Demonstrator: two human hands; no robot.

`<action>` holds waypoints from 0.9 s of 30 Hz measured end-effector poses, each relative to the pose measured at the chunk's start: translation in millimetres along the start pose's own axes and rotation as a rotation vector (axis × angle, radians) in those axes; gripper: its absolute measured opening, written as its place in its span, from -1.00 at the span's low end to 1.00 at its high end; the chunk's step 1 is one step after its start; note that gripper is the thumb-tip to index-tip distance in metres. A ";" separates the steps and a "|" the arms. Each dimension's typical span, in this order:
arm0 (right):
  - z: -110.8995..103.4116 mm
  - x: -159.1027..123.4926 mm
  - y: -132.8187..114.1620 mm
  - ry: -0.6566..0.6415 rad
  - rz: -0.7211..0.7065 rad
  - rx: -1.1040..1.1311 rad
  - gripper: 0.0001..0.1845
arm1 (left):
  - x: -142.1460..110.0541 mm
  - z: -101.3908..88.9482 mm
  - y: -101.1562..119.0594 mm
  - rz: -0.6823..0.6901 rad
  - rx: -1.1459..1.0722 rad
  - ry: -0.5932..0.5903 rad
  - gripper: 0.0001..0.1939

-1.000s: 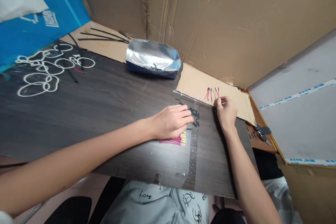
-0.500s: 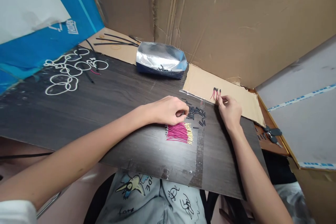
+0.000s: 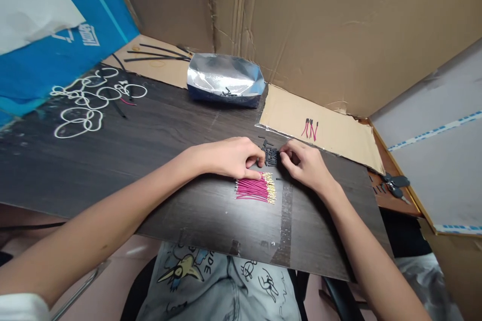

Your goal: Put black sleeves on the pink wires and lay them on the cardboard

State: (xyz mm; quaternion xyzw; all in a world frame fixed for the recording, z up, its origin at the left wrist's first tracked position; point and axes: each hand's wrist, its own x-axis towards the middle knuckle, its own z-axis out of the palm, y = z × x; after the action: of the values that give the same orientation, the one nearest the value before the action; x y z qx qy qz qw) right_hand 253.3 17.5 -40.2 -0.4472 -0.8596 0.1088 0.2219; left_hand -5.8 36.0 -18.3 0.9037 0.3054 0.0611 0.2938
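Note:
A bundle of pink wires with gold tips (image 3: 256,189) lies on the dark wood board (image 3: 158,160). Just beyond it sits a small heap of short black tube pieces (image 3: 269,154). My left hand (image 3: 229,158) rests on the board with its fingers curled and its fingertips pinched at the left edge of the heap. My right hand (image 3: 306,165) has its fingers pinched together at the heap's right edge. What either pinch holds is too small to make out. A few finished pink wires with black ends (image 3: 310,128) lie on the cardboard sheet (image 3: 331,130).
A silver foil bag (image 3: 225,80) with black bits inside stands at the back. White rings (image 3: 88,105) lie at the left, long black tubes (image 3: 158,52) behind them. Keys (image 3: 393,185) lie at the right edge. Cardboard walls enclose the back.
My right hand has left the finished wires on the cardboard and come back to the heap of black pieces. My left hand has stayed by the heap.

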 end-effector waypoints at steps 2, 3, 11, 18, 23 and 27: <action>-8.5 -1.8 -4.8 -0.067 0.039 -0.009 -0.91 | -0.2 -0.7 -0.4 0.004 0.001 0.000 -0.75; -14.1 -3.3 -6.6 -0.113 0.065 -0.028 -0.91 | -0.4 -0.9 -0.1 0.005 0.005 -0.002 -0.78; -40.1 -16.0 -13.3 -0.420 0.237 -0.117 -0.87 | -2.2 -1.0 12.0 -0.018 0.072 -0.014 -0.88; -23.6 -11.4 -17.9 -0.299 0.133 -0.185 -0.95 | -3.3 -2.1 30.4 -0.050 0.146 -0.061 -0.87; -8.4 -8.6 -17.7 -0.216 0.124 -0.210 -0.94 | -0.9 2.0 30.9 -0.074 0.105 -0.103 -0.89; -3.2 -6.4 -19.2 -0.160 0.129 -0.007 -0.96 | 1.2 5.1 25.1 -0.079 0.073 -0.111 -0.88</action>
State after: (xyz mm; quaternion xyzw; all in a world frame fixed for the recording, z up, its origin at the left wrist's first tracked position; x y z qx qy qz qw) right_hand 244.3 1.2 -31.8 -0.4923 -0.8444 0.1551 0.1434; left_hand 9.6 18.1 -8.3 0.9030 0.3261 -0.0117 0.2794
